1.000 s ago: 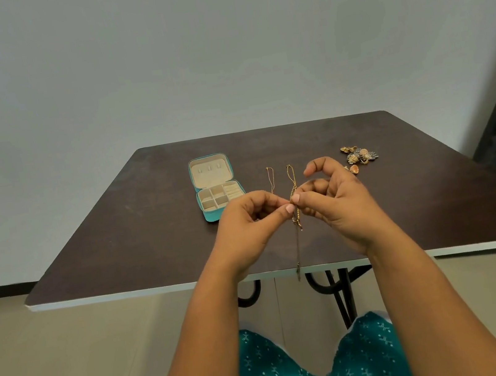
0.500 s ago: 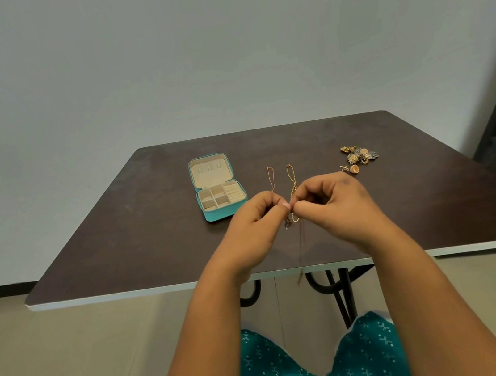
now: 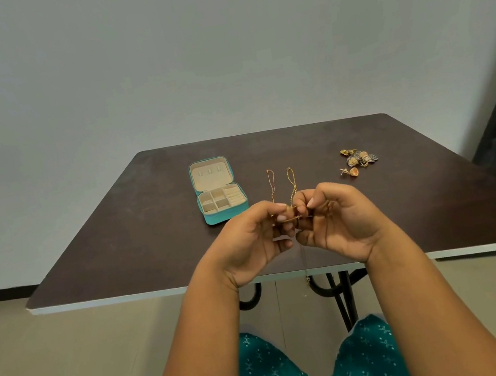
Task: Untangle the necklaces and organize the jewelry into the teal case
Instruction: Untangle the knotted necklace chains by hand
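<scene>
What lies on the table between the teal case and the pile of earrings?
In the head view, two necklace chains lie between the teal case and the earrings; both hands pinch their near ends.

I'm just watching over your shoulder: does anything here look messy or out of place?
Mostly the necklaces: both hands pinch the thin chains together, and one strand dangles past the table edge. A loose heap of earrings sits far from the open teal case.
</scene>
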